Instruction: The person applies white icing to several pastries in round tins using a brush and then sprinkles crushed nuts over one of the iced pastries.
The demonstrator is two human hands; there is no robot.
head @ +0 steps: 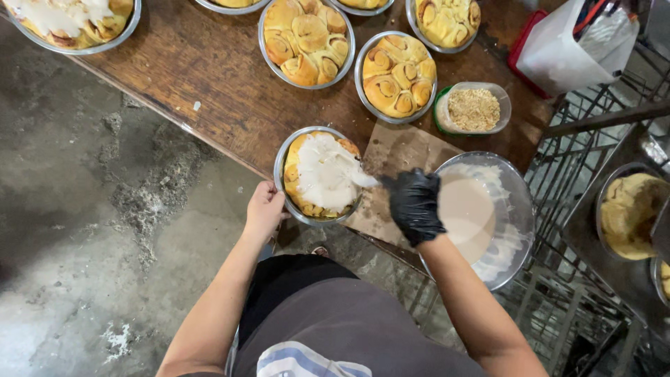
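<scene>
At the near edge of the brown wooden table [223,84], your bare left hand [264,211] grips the rim of the round metal pan of golden rolls [319,176]. Your black-gloved right hand [414,204], just right of that pan, spreads white icing [326,172] over the rolls; its fingers are curled, on what you cannot tell. Beyond that hand sits a wide metal bowl of icing [504,209].

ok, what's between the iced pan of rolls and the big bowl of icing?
Head view: the gloved right hand over a brown board, between the iced pan of rolls and the bowl of icing.
</scene>
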